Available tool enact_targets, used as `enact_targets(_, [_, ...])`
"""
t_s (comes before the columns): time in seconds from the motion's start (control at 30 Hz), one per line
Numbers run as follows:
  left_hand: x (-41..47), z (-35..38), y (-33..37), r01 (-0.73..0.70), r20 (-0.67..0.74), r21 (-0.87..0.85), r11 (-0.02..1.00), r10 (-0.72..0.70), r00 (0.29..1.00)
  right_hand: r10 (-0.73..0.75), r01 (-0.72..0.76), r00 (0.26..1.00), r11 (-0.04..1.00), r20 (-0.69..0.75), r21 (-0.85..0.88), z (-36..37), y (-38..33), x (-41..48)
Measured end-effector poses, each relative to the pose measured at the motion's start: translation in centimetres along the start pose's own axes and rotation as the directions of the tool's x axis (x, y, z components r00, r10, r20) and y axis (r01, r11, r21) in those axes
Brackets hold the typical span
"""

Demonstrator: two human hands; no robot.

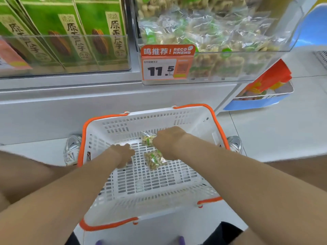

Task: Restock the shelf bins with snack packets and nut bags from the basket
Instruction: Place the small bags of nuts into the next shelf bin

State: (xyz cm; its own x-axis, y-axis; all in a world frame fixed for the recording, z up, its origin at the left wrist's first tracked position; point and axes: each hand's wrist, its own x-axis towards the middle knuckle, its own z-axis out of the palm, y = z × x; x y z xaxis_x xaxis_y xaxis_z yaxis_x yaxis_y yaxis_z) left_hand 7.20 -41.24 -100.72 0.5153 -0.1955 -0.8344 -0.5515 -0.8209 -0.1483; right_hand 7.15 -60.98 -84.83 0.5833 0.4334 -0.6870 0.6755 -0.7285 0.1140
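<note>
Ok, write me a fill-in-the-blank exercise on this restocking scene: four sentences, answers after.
1. The white basket has ____ handles.
2. The price tag on the shelf reads ____.
3. The tall boxes on the shelf are mainly ____.
4. The left hand and the right hand both reach down into the ____.

Missing words: orange; 11.5; green; basket
</note>
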Motion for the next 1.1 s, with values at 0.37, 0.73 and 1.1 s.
enact_targets(0.37, [2.7,3.9,0.2,0.004,-0.100,-0.434,0.901,-0.053,0.994,0.002,-0.002,1.000,1.000,-0.028,0.019,-1.7,-0.1,1.1])
enact_targets(0.73, [-1.1,-0.4,-0.2,-0.047,0.031,-0.579,0.814,0.080,0.996,-0.016,0.016,0.999,1.000,-0.041,0.000,-3.0,-0.3,-0.3])
enact_targets(1.1, [-9.5,-10.7,-0.2,-0.136,-0.129,-0.987,0.081,0.090,0.988,0.014,-0.012,1.000,0.973,-0.008,0.231,-4.5,1.6,-5.6])
